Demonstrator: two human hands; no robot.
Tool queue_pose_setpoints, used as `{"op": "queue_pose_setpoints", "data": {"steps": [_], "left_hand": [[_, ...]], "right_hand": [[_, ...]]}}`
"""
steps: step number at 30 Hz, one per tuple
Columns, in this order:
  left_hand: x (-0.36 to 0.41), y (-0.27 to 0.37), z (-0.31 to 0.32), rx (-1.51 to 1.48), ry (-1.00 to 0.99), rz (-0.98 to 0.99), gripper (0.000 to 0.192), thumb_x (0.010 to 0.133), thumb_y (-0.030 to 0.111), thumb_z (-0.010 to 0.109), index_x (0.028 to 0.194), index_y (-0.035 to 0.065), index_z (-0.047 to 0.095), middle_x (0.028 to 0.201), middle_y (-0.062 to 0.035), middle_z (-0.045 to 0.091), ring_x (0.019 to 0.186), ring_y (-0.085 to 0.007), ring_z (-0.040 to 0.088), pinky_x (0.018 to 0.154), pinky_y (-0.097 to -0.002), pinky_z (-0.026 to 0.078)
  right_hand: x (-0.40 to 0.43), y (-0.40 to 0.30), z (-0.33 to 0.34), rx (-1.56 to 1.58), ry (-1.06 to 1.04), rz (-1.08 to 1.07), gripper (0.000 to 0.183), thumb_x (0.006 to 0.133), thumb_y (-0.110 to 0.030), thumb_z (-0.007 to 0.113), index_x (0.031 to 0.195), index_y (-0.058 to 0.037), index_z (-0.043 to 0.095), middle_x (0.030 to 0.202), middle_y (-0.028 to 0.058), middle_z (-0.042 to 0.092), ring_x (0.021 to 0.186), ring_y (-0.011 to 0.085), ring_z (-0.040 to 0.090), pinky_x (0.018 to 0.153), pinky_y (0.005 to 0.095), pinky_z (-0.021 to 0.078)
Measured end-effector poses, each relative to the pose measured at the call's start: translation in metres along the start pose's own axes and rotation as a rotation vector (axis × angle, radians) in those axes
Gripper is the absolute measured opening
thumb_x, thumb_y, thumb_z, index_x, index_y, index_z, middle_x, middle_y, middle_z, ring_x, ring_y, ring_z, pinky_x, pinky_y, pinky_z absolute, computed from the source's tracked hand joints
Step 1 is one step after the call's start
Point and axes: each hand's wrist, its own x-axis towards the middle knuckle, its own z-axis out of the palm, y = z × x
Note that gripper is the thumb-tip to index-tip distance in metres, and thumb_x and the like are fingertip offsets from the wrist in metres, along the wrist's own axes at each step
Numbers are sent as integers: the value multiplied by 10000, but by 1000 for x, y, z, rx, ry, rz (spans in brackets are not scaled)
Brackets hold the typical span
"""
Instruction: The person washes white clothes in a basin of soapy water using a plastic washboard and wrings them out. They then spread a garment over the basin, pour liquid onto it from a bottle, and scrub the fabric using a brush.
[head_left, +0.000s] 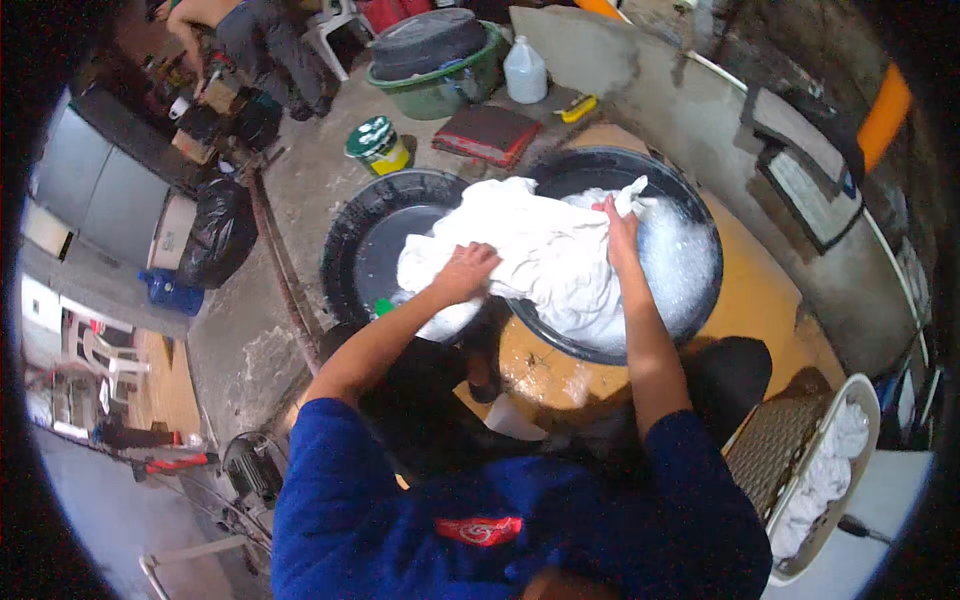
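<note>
A wet white cloth (525, 232) spreads across two black tubs, bridging their adjoining rims. My right hand (621, 229) grips a bunched upper corner of it over the right tub (694, 176), where white suds (679, 251) float. Flat on the cloth's left part rests my left hand (469, 271), its fingers slightly bent; whether it pinches any fabric I cannot tell. Beneath that side is the left tub (341, 225), with dark water showing. A small green object (383, 307) sits at its near rim, partly behind my left forearm.
Beyond the tubs are a lidded bucket (375, 146), folded dark mats (486, 135), a yellow brush (578, 109), a plastic jug (525, 71) and a green basin (435, 94). A hamper (784, 450) holding white cloths stands at right. Another person (262, 52) bends at far left.
</note>
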Motion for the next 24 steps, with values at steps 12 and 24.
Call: {"op": "queue_pose_setpoints", "data": {"steps": [12,24], "left_hand": [[-45,-25,-7,-111,-216,58,352,685,201,596,1031,147,558,951,-61,588,915,-229,554,811,-404,384],[-7,-107,-6,-69,-511,-102,426,701,327,609,1047,93,524,910,-151,596,849,-331,563,738,-430,442]], "right_hand": [[13,24,-30,171,83,125,271,824,-265,550,900,-5,559,866,106,601,769,176,562,693,321,462],[-43,20,58,-259,-275,-18,173,767,-201,598,831,-41,598,747,36,587,670,113,532,617,268,428]]}}
